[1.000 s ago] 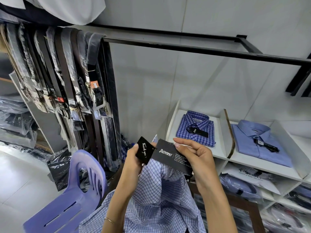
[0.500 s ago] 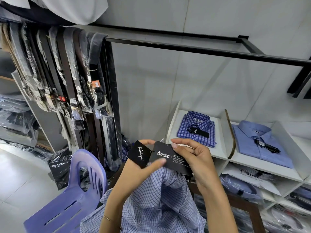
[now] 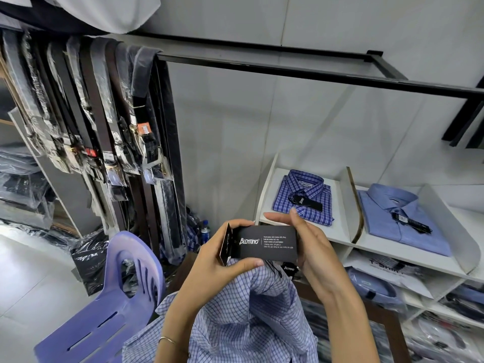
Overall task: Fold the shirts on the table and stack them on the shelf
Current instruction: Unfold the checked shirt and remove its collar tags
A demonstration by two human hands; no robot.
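While the checked shirt (image 3: 235, 318) hangs bunched and unfolded just below the black tag (image 3: 267, 244), folding has not begun; the step in hand looks like sorting out the tags first. Head view, the only one: left hand (image 3: 217, 260) pinches the tag at its left end, thumb along the lower edge and fingers behind, with a smaller second tag (image 3: 226, 244) turned edge-on against that same end. Right hand (image 3: 311, 247) holds the tag's right end, index finger laid along the top edge. Both hands grip the tag; neither grips the cloth itself, which drapes over the left forearm. A cord appears to run from the tag's lower right corner down into the shirt. Behind and right of the tag stands the white shelf (image 3: 340, 234), with a dark blue plaid shirt (image 3: 303, 200) folded in the nearer bay and a plain blue shirt (image 3: 403, 218) in the bay beyond, each with its tag lying on the chest. Judgement: copy those. Lay both tags flat together and keep the cord slack. Purple chair (image 3: 104, 305) sits left of the tag.
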